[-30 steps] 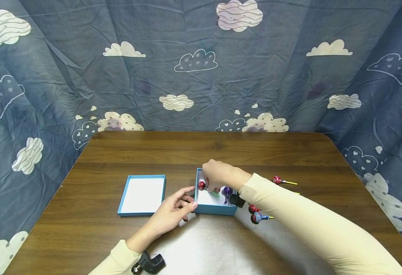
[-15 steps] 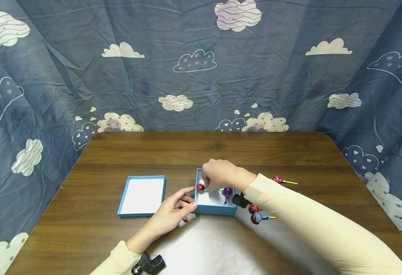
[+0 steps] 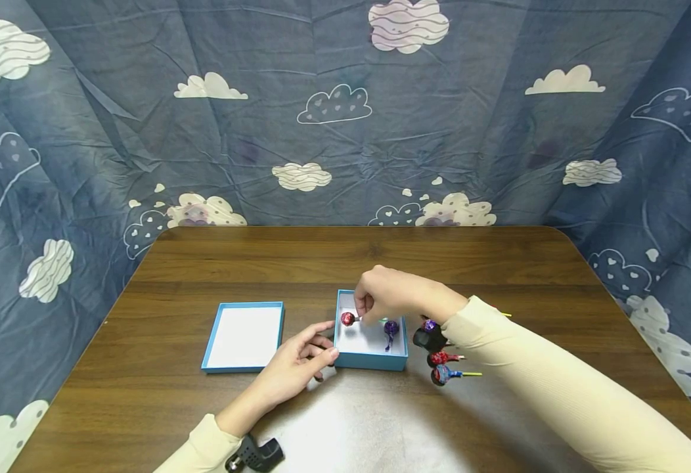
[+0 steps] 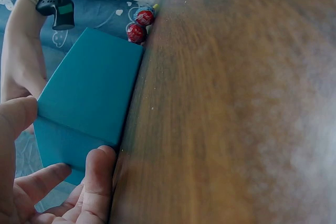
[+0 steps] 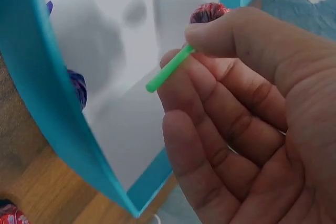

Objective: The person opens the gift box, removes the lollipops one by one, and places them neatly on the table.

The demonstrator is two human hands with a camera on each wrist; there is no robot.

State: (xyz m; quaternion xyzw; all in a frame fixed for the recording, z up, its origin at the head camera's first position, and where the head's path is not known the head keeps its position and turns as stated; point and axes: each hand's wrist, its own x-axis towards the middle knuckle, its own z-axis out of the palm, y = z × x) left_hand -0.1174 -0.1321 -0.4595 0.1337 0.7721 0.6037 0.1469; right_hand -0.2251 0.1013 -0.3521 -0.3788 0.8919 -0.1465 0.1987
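Note:
The right hand (image 3: 393, 292) pinches a red-wrapped lollipop (image 3: 348, 318) over a blue box (image 3: 372, 360) with a white inside. In the right wrist view, thumb and fingers grip its green stick (image 5: 169, 70), and the red head is partly hidden behind the thumb. A purple lollipop (image 3: 391, 328) lies inside the box at the right. The left hand (image 3: 299, 360) touches the box's left side and near-left corner with loosely extended fingers. In the left wrist view, fingertips (image 4: 100, 163) rest against the blue box wall.
A blue-rimmed lid (image 3: 243, 336), white inside, lies left of the box. Right of the box are more lollipops: a blue-and-red one (image 3: 442, 375), a red one (image 3: 439, 359) and a purple one (image 3: 429, 325), partly hidden by the right wrist camera. A cloud-print curtain (image 3: 336, 105) hangs behind.
The right hand has risen slightly and moved right, with the red lollipop now turned level and raised from the box floor. The left hand and box have stayed in place.

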